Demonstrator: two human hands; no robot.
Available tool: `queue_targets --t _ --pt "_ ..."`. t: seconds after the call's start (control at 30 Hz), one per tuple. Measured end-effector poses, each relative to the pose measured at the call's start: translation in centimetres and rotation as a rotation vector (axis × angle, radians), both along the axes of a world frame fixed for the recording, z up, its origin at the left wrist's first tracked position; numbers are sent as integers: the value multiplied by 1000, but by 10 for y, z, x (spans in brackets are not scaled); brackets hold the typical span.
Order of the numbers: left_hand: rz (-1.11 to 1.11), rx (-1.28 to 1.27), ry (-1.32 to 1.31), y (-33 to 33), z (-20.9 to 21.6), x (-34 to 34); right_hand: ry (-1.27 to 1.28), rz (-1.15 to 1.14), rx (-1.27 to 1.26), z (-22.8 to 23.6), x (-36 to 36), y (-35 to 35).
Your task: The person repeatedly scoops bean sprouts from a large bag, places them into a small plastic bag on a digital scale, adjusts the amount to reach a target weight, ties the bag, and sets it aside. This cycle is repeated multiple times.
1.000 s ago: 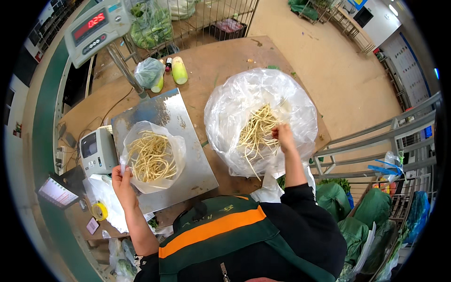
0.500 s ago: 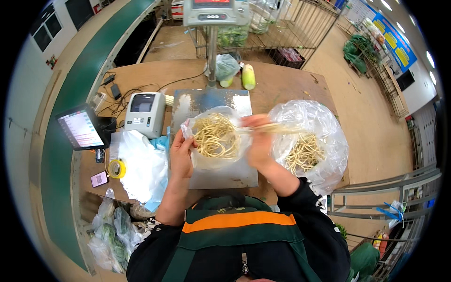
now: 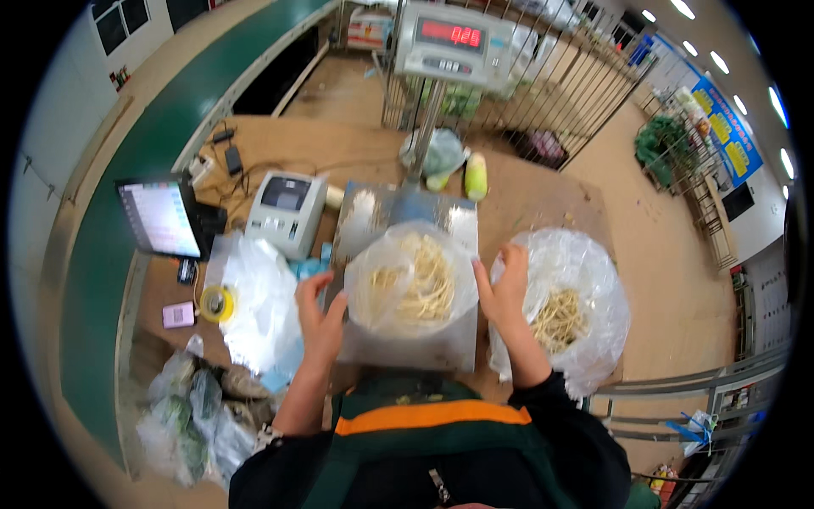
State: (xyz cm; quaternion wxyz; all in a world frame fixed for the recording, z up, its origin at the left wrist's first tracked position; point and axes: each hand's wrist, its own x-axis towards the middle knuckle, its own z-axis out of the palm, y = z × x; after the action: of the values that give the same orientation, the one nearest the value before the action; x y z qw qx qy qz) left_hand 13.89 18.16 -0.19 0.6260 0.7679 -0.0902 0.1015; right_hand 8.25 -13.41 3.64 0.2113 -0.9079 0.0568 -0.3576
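A thin clear plastic bag of pale yellow, thin root-like strands [image 3: 431, 288] lies on the metal weighing plate [image 3: 407, 352] of a bench scale. Its red-lit display head [image 3: 454, 44] stands on a post behind. My left hand [image 3: 320, 324] is held just left of this bag, thumb and fingers apart, empty. On the other side my right hand [image 3: 506, 290] hovers between it and a bigger clear bag [image 3: 593, 263], fingers spread and nothing in them. More of the same strands [image 3: 558, 321] show in the bigger bag's opening.
To the left are a label printer [image 3: 287, 212], a tilted screen [image 3: 161, 216], white plastic bags [image 3: 254, 297], a yellow tape roll [image 3: 216, 303] and a phone [image 3: 178, 315]. Behind the scale stands a pale green vegetable [image 3: 476, 176] near a bagged one [image 3: 443, 157]. A wire cage [image 3: 526, 85] borders the table.
My right hand held a bunch of strands between the two bags and now holds none. My left hand has let go of the smaller bag's rim. The view has shifted.
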Motion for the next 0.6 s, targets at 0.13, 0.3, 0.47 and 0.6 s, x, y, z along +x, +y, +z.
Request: queue_targets --t 0.13,0.3,0.47,0.6 --pt "36 99 -131 3 10 -7 86 -127 146 -27 -22 -22" --pt "-3 279 -146 -36 22 -4 281 -99 -71 -28 -1 -5" --pt "27 307 -189 -48 31 -1 332 -125 -36 -58 6 -26" --pt "17 318 -194 -47 24 -3 121 29 108 -63 4 -30"
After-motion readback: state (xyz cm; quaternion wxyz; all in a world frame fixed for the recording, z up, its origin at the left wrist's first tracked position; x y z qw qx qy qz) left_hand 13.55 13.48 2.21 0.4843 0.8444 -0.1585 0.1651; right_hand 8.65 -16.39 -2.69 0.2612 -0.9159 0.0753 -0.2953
